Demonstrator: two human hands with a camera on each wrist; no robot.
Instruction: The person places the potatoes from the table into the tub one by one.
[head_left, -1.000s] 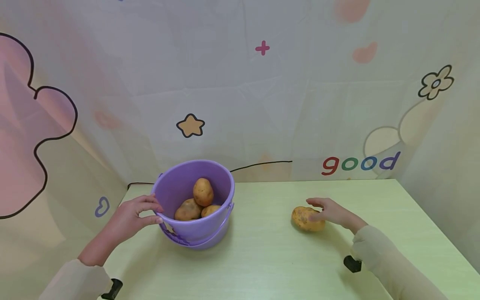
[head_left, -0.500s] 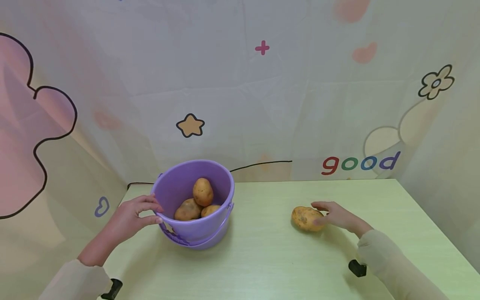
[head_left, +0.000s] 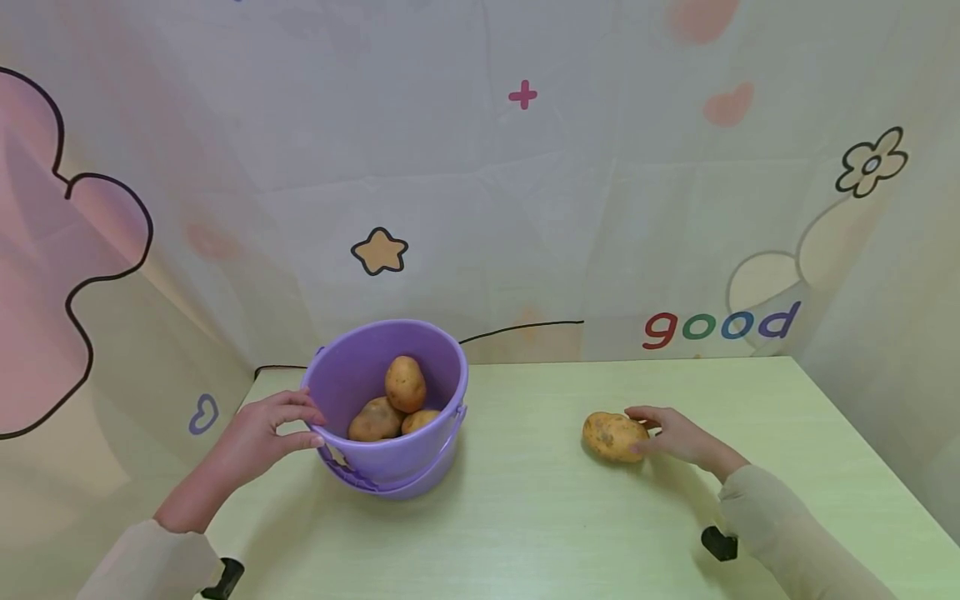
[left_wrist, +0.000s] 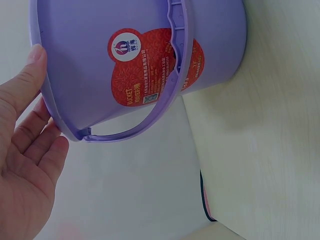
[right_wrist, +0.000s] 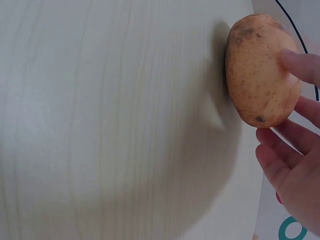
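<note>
A purple bucket (head_left: 390,467) stands tilted on the left side of the table, its carrying handle hanging down the front. Inside it lie several potatoes, among them an upper potato (head_left: 406,384). My left hand (head_left: 270,433) holds the bucket's left rim, with the thumb on the near side and the fingers along the edge. To the right, a single potato (head_left: 611,437) rests on the table. My right hand (head_left: 678,437) is at its right end, thumb and loosely bent fingers apart around that end. In the right wrist view, the thumb overlaps the potato (right_wrist: 262,75) and the other fingers are partly behind it.
The pale green table (head_left: 510,517) extends between bucket and potato. A printed cloth backdrop (head_left: 480,208) rises behind the table's back edge. A red label (left_wrist: 150,65) shows on the bucket's outer wall. Small black devices, such as this wrist camera (head_left: 720,543), sit under both sleeves.
My right hand has drawn back slightly to the right and toward me, from over the potato to its right end. The potato, bucket and left hand stay in place.
</note>
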